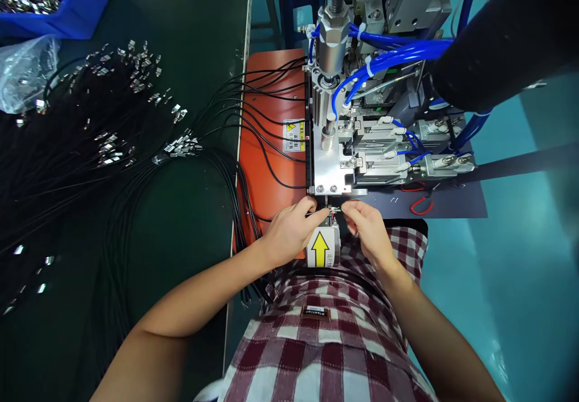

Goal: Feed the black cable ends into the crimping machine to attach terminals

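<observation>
My left hand [296,227] is closed on a black cable at the near end of the machine, thumb and forefinger pinched together. Thin coloured wires [335,210] stick out past its fingertips. On the other side, my right hand [364,224] pinches the tips of these wires. Both hands are just above a silver motor [335,251] whose label carries a yellow arrow. Several black cables [266,139] lie across an orange-red plate [257,203] and run into the machine's side.
The metal machine [328,166] with blue air hoses [398,52] rises in front. Left, a dark table [181,221] bears bundled black cables [108,227] with metal connectors [183,144], a plastic bag [27,70] and a blue bin [81,9]. Red-handled scissors [421,206] lie right.
</observation>
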`<state>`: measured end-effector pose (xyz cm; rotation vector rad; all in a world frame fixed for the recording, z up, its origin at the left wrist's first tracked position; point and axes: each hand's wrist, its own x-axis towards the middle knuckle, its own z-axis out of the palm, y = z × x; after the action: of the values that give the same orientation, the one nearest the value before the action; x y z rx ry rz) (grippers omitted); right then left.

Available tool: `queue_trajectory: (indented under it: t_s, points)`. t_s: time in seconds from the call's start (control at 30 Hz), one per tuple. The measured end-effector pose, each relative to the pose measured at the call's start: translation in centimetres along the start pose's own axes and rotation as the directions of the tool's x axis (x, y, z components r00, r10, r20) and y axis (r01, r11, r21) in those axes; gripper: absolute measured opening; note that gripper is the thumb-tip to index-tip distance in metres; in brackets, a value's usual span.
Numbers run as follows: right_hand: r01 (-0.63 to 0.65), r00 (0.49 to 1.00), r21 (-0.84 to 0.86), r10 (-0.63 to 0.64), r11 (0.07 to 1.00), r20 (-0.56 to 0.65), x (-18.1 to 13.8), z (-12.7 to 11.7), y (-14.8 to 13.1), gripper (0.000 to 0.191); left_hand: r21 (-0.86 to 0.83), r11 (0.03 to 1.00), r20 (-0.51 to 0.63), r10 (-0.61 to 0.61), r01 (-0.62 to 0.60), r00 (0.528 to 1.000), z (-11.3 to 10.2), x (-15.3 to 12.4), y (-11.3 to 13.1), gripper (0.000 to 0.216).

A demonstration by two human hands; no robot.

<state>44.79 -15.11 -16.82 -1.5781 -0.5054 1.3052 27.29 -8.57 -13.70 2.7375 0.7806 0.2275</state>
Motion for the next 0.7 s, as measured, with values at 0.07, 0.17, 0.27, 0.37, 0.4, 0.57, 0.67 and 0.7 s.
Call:
queue_trajectory:
  t_s: [0.07,0.17,0.27,0.37,0.4,0.57,0.67,0.7]
  points:
    - [0.042,0.999,0.007,-0.042,0.999,0.005,-0.18,-0.32,0.03,0.023,-0.01,1.0,-0.01,0.012,-0.012,1.0,-0.07,0.03,0.01,0.031]
    - [0.079,0.995,-0.012,-0.079,0.997,0.055,-0.65,-0.28,-0.06,0.025,-0.012,1.0,-0.015,0.017,-0.018,1.0,-0.15,0.05,0.04,0.03]
    - [0.085,0.995,-0.038,-0.083,0.996,0.064,-0.84,0.08,-0.28,0.027,-0.003,1.0,-0.012,0.016,-0.016,1.0,-0.14,0.06,0.02,0.03]
    - [0.083,0.995,-0.054,-0.08,0.995,0.06,-0.59,0.28,-0.44,0.029,-0.015,1.0,-0.029,0.021,-0.021,0.999,-0.03,0.05,-0.05,0.031]
    - [0.082,0.995,-0.055,-0.078,0.995,0.068,-0.48,0.29,-0.45,0.029,-0.019,1.0,-0.035,0.023,-0.024,0.999,0.01,0.04,-0.07,0.031]
    - [0.114,0.985,-0.118,-0.097,0.986,0.146,-0.22,0.13,-0.09,0.025,-0.031,0.998,-0.052,0.052,-0.053,0.997,0.14,-0.06,-0.19,0.032]
    - [0.16,0.983,-0.199,-0.137,0.967,0.126,-0.35,0.09,0.24,0.024,-0.049,0.997,-0.053,0.058,-0.061,0.997,0.13,-0.11,-0.24,0.032]
    - [0.175,0.981,-0.224,-0.151,0.959,0.122,-0.4,0.08,0.31,0.023,-0.053,0.997,-0.049,0.057,-0.059,0.997,0.13,-0.12,-0.25,0.033]
